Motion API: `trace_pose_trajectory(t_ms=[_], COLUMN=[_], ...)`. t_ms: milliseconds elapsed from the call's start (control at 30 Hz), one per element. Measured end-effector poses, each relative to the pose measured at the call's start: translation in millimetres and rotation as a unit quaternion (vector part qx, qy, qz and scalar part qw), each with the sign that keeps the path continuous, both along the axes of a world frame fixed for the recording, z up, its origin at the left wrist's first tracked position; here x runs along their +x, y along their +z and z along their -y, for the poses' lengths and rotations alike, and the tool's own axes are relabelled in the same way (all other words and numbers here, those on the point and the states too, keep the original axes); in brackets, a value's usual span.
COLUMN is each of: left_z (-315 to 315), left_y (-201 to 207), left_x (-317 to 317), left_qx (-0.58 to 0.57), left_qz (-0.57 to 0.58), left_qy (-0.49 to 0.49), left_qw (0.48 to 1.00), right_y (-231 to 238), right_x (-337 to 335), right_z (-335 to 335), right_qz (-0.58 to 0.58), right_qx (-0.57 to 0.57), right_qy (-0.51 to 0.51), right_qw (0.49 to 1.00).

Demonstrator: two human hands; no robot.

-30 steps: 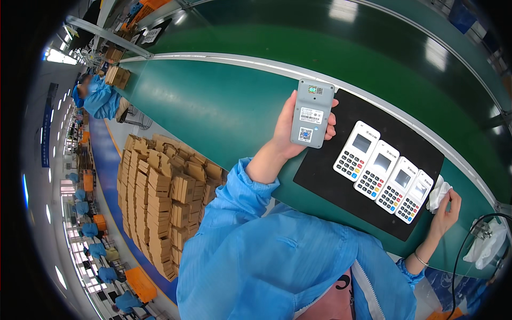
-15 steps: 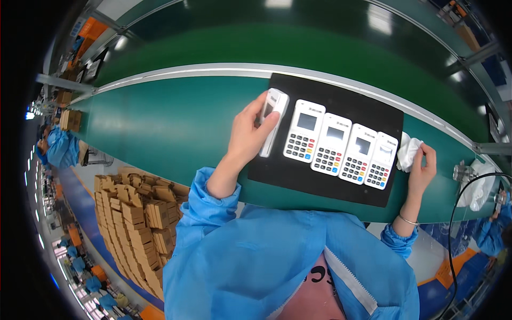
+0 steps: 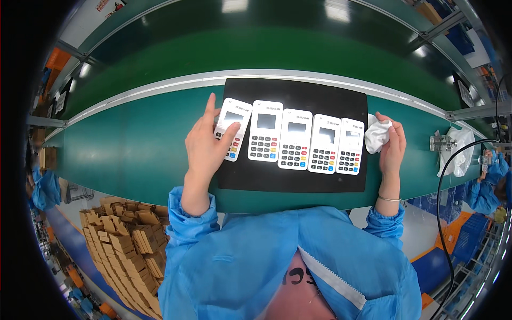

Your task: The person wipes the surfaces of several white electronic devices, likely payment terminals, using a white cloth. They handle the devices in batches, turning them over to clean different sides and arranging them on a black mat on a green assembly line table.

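A row of white card payment terminals with dark screens and coloured keys lies on a black mat (image 3: 298,184). My left hand (image 3: 205,141) is at the leftmost terminal (image 3: 233,117), which sits slightly tilted at the mat's left edge, face up. The thumb lies over its front and other fingers are at its left side, while the index finger stretches upward. Beside it lies another terminal (image 3: 265,122). At the mat's right edge, my right hand (image 3: 393,146) is closed on a crumpled white cloth (image 3: 377,133), close to the rightmost terminal (image 3: 350,146).
The green bench (image 3: 122,144) extends to both sides, with a metal rail (image 3: 160,89) behind the mat. To the right are a clear glass-like container (image 3: 442,143), a white plastic bag (image 3: 460,152) and a black cable (image 3: 441,202). Stacked cardboard (image 3: 120,245) stands below left.
The leftmost terminal, earlier held up on its side, is turned face up beside the others. My left index finger has lifted and straightened. My right hand keeps the cloth; the view has shifted.
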State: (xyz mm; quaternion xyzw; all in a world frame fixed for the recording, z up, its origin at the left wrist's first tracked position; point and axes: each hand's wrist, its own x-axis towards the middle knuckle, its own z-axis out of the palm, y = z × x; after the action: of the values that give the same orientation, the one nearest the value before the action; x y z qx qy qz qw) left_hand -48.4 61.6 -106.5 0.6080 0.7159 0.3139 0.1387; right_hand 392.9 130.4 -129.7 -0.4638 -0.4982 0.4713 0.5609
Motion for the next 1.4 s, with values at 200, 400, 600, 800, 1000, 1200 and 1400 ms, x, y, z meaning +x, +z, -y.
trace_pose_trajectory(t_ms=[200,400,600,800,1000,1200,1400], left_z=[1,27,43,43,43,43,42], left_y=[7,3,3,-6,-4,-6,-5], left_x=[5,75,124,125,124,123,122], left_qx=[0.184,0.178,0.100,0.070,0.066,0.073,0.058], left_qz=[-0.100,-0.020,-0.073,-0.116,-0.132,-0.164,-0.107], left_qy=[-0.071,-0.372,-0.475,-0.463,-0.460,-0.465,-0.471], left_qw=[0.975,0.911,0.871,0.876,0.875,0.867,0.874], right_y=[2,13,14,8,21,38,53], right_x=[-4,-38,-46,-43,-46,-82,-59], right_z=[8,48,57,67,75,71,65], right_qz=[-0.092,0.435,0.559,0.548,0.559,0.560,0.553], right_qx=[-0.025,0.145,0.254,0.234,0.241,0.306,0.270], right_qy=[-0.089,-0.129,-0.092,-0.084,-0.052,0.044,0.002], right_qw=[0.991,0.879,0.784,0.799,0.791,0.769,0.788])
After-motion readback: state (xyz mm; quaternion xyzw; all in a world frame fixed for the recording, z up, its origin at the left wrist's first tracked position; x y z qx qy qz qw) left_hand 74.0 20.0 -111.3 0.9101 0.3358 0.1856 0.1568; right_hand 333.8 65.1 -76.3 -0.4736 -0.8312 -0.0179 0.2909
